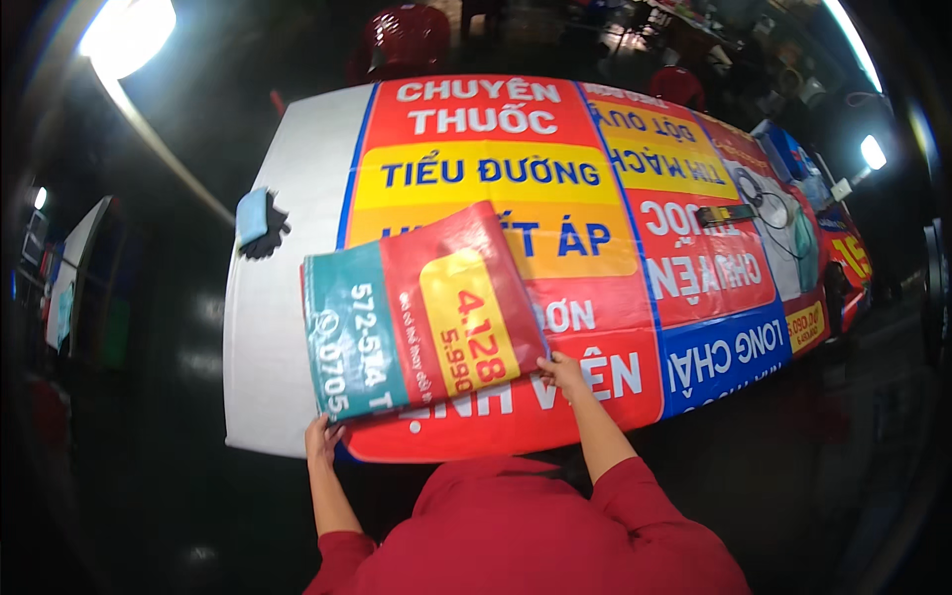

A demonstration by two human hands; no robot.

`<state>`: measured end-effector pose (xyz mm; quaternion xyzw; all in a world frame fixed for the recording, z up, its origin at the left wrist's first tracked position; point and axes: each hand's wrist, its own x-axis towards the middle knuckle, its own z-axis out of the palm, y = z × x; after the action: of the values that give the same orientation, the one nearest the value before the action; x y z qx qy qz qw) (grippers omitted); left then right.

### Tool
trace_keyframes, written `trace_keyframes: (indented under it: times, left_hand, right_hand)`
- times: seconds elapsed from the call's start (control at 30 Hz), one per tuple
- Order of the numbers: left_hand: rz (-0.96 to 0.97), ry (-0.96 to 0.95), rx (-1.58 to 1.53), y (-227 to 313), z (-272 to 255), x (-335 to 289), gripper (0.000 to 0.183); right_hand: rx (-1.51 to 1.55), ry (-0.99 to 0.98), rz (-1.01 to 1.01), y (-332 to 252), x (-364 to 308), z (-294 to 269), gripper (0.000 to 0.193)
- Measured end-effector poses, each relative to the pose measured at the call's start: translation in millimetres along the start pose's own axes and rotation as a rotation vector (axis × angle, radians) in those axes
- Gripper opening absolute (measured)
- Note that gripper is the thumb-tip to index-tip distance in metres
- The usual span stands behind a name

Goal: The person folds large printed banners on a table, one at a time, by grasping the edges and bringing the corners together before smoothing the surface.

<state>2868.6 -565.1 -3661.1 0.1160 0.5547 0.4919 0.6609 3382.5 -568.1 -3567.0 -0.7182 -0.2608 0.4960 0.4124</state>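
Note:
A folded printed vinyl banner (392,288), teal at its left end and dark red with a yellow panel at its right, lies tilted over the table. My left hand (322,436) closes on its near left corner. At the near right corner, my right hand (562,370) pinches the edge between thumb and fingers. Beneath it spreads a larger banner sheet (476,169) in red, yellow, orange and blue with white and dark lettering, covering most of the tabletop.
Black gloves with a light blue cloth (254,216) rest on the white left part of the table (268,327). A dark hand tool (726,214) and a looped cable (773,208) lie to the right. Red plastic chairs (402,42) stand beyond the far edge. A bright lamp (129,38) is at upper left.

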Motion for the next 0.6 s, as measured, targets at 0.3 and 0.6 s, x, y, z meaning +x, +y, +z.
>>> trace_keyframes:
  times: [0.3, 0.6]
  left_hand:
    - [0.128, 0.224, -0.121, -10.6, 47.5, -17.8, 0.038]
    - [0.021, 0.027, -0.199, -6.3, 29.7, 15.1, 0.042]
  right_hand:
    - [-0.102, 0.198, 0.017, -38.5, -30.0, 14.1, 0.057]
    - [-0.485, 0.140, -0.193, -65.4, -21.2, 22.2, 0.051]
